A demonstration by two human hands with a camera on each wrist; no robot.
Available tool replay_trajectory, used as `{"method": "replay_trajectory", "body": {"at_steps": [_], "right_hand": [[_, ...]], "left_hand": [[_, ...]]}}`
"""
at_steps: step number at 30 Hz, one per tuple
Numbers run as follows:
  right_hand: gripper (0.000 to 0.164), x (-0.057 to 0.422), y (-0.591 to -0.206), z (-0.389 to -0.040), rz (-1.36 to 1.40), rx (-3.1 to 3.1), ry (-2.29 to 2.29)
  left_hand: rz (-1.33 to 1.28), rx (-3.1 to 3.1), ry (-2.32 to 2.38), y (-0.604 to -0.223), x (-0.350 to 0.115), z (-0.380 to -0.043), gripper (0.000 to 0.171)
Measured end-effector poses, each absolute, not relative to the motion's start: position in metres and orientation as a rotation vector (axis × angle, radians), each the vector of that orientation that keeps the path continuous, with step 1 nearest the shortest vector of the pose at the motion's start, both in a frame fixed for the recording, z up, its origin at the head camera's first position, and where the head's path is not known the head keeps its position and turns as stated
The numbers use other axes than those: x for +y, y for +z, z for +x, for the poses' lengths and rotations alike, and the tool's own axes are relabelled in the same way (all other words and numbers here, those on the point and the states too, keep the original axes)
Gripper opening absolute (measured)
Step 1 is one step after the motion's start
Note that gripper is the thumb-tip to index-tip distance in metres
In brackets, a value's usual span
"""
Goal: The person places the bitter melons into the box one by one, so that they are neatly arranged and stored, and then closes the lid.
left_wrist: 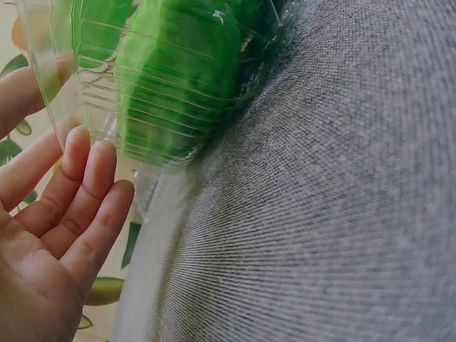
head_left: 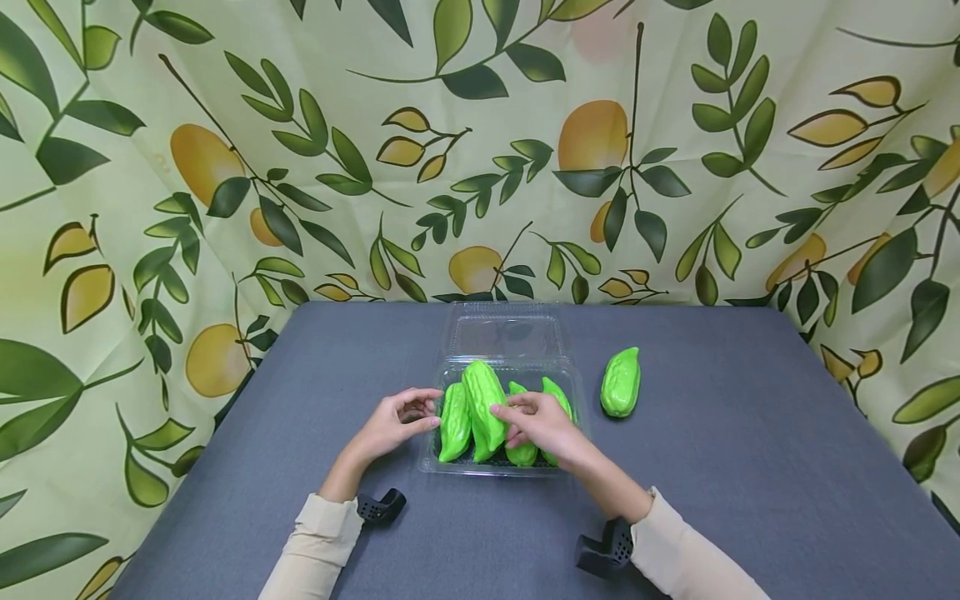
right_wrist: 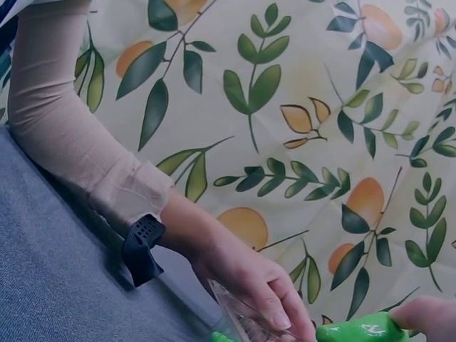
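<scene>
My right hand (head_left: 546, 427) pinches a bright green bitter melon (head_left: 484, 404) between thumb and fingers, over a clear plastic clamshell box (head_left: 495, 470). That bitter melon leans higher than the others in the box. My left hand (head_left: 392, 423) is at the box's left side, its loosely bent fingers touching the plastic rim. Just inside that side lies another bitter melon (head_left: 454, 423). Others sit partly hidden under my right hand, one bitter melon (head_left: 557, 397) showing at the right. In the right wrist view, the held bitter melon (right_wrist: 363, 328) appears at the bottom edge.
One more bitter melon (head_left: 621, 383) lies on the grey cloth-covered table (head_left: 720, 467), right of the box. The box's clear lid (head_left: 507, 335) is folded back behind it. A leaf-and-fruit patterned curtain (head_left: 510, 208) hangs at the table's back and sides.
</scene>
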State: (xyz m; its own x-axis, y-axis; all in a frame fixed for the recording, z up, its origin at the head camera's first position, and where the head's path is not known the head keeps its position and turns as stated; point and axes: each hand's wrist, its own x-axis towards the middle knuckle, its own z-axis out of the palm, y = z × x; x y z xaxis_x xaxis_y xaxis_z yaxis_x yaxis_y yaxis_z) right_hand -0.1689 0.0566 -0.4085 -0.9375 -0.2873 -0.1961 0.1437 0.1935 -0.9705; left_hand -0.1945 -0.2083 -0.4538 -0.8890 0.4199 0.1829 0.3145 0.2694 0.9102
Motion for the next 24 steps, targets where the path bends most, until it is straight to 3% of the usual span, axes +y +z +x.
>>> {"method": "replay_trajectory", "body": {"at_steps": [24], "right_hand": [[0.050,0.027,-0.414,-0.170,-0.051,2.206,-1.804]], "left_hand": [[0.674,2.421,1.698,-0.454,-0.208,-0.194,0.042]]}}
